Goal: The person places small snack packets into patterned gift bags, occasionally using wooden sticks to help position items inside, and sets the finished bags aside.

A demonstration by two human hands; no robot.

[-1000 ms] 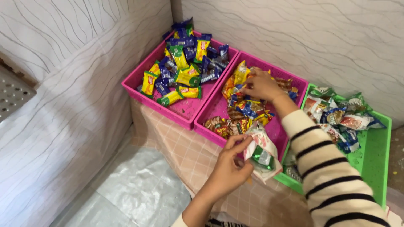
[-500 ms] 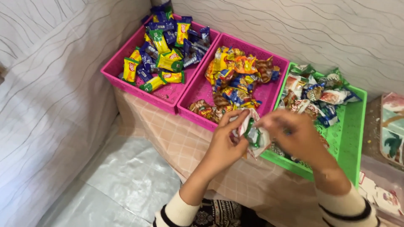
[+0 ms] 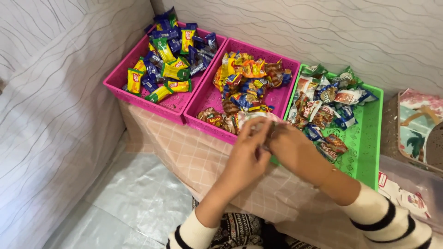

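My left hand (image 3: 245, 157) and my right hand (image 3: 290, 147) meet over the front edge of the trays, fingers closed together on a small clear plastic bag (image 3: 264, 121) that is mostly hidden between them. Behind the hands stands the middle pink tray (image 3: 210, 97) with orange and brown wrapped candies. The green tray (image 3: 364, 147) on the right holds several wrapped sweets (image 3: 323, 99), just beyond my right hand. A left pink tray (image 3: 121, 74) is filled with blue, yellow and green candies (image 3: 170, 50).
The trays sit on a surface covered by a peach checked cloth (image 3: 184, 157). White wavy-patterned walls rise behind and to the left. A silver sheet (image 3: 134, 198) lies on the floor. A clear plastic container (image 3: 410, 189) and a picture lid (image 3: 422, 127) stand at the right.
My right hand came back from the middle pink tray to the bag in my left hand. Both hands now close around the bag, and the view shifted left.
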